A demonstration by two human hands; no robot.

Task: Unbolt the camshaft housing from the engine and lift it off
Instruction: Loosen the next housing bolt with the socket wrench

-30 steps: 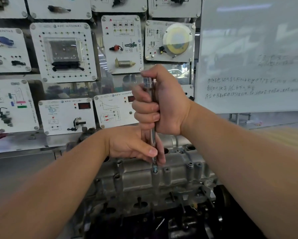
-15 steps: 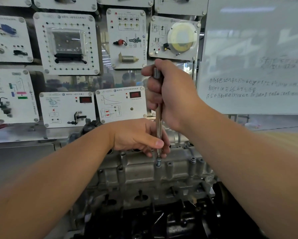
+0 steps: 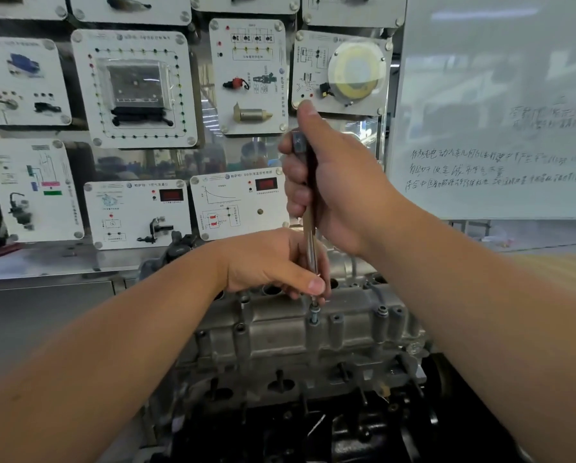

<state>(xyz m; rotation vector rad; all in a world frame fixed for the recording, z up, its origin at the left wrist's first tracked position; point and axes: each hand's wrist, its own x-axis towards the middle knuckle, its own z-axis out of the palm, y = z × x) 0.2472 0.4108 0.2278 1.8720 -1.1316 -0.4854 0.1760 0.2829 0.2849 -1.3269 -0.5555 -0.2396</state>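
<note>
Slim steel driver (image 3: 310,242) upright on a bolt (image 3: 314,313) of the cast-grey camshaft housing (image 3: 279,332).
Clenched high by right hand (image 3: 330,185); pinched low by left hand (image 3: 276,265).

Camshaft housing (image 3: 290,332) atop engine (image 3: 313,422), centre foreground; bolt (image 3: 314,315) in its near edge; training panels (image 3: 133,88) behind; whiteboard (image 3: 500,105) behind, right.
</note>
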